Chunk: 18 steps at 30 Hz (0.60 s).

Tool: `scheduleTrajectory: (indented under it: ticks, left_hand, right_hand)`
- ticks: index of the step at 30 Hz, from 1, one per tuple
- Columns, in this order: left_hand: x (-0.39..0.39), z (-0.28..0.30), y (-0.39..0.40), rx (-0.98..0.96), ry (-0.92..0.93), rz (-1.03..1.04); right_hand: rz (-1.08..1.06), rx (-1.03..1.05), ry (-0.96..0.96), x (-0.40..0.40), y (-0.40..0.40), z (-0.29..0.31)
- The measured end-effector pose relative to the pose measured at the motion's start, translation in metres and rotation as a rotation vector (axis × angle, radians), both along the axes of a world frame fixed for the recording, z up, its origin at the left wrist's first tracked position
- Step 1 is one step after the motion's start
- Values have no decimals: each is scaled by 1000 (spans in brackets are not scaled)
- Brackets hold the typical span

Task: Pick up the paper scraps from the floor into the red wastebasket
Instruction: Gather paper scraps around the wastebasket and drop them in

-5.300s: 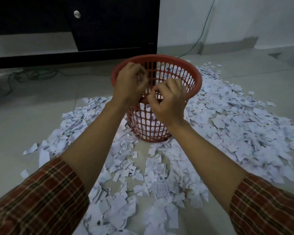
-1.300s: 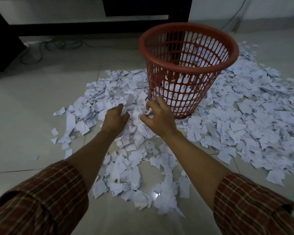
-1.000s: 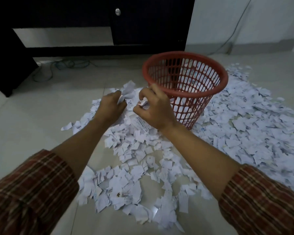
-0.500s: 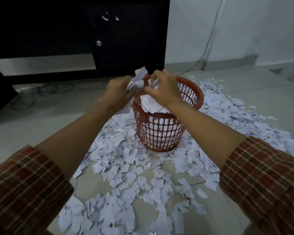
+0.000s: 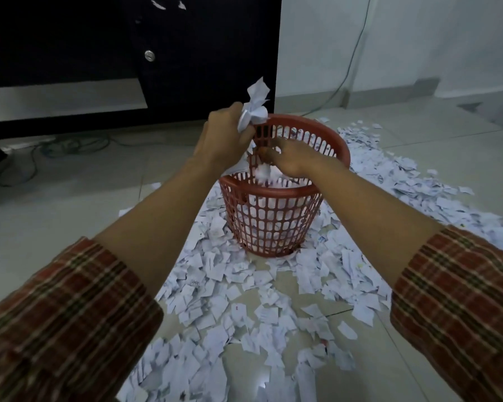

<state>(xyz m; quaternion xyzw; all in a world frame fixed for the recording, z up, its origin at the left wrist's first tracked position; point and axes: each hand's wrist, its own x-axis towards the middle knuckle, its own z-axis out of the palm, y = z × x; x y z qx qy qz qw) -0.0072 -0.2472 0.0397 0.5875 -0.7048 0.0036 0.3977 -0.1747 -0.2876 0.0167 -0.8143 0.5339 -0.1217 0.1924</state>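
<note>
Red plastic lattice wastebasket (image 5: 276, 216) stands upright on glossy floor tiles (image 5: 70, 198), ringed by torn white paper scraps (image 5: 233, 303). Left hand (image 5: 224, 137) grips a crumpled paper wad (image 5: 254, 111) above the rim; right hand (image 5: 291, 159), fingers curled, reaches inside over falling scraps, its grasp unclear.

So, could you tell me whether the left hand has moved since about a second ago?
Yes. The left hand rose from the floor scraps to the wastebasket rim, gripping paper.
</note>
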Motion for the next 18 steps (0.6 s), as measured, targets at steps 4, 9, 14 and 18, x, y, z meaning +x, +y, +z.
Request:
scheduleTrajectory:
  ticks: [4,9,14,18]
  left_hand:
    - [-14,-3,-12,27,36,1]
    - [-37,-8,-21,62,-10,9]
    - [-43,-17,-27,250,-123,69]
    - [-40,-13,-25,265,-155,104]
  right_hand:
    - [74,-29,18,-10,7,8]
    - [83,-177,2,-19,12,15]
    - [60,-236,37,-34,14,16]
    - [33,-270,96,-40,15,19]
